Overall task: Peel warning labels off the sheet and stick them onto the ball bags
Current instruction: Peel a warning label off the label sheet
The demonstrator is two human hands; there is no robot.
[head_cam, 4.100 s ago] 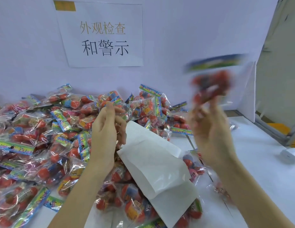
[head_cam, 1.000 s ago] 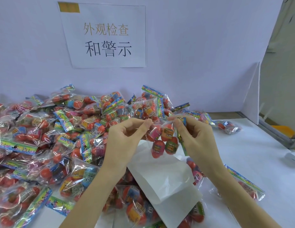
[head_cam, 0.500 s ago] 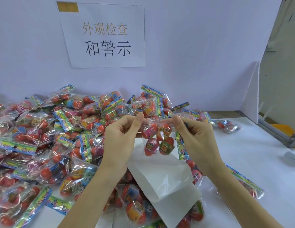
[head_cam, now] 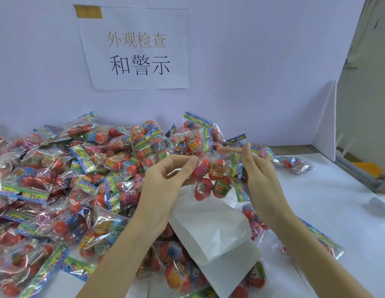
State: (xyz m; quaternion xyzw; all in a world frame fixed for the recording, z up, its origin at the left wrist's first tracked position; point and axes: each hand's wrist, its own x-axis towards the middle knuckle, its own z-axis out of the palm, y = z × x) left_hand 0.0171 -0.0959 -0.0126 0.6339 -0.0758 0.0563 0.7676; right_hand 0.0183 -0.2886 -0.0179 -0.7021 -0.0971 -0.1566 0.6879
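Head view
Ball bag: held up in the air between both hands, above the white label sheet, with its balls hanging below the stretched top edge.
Left hand: its grip pinches the bag's left corner between thumb and fingertips, at about the same spot as half a second ago.
Right hand: its grip pinches the bag's right edge beside the coloured header strip; the index finger now stands up higher than it did half a second ago.
Change: over the last second the bag has been drawn out flatter and wider between the two hands and has risen slightly; four seconds ago the right hand alone was lifting a bag high off to the right.
Label: I cannot tell whether one is already on the film; none shows clearly on either fingertip.
Meaning for the task: my judgement is that the bag is being smoothed or checked, so this bag's sticking step is either just finishing or about to begin.
Label sheet: lies curled on the desk under the hands, resting partly on other bags.
Heap of bags: piled to the left and behind, with a few loose bags set well apart on the right.
Sign: paper sheet taped to the back wall.
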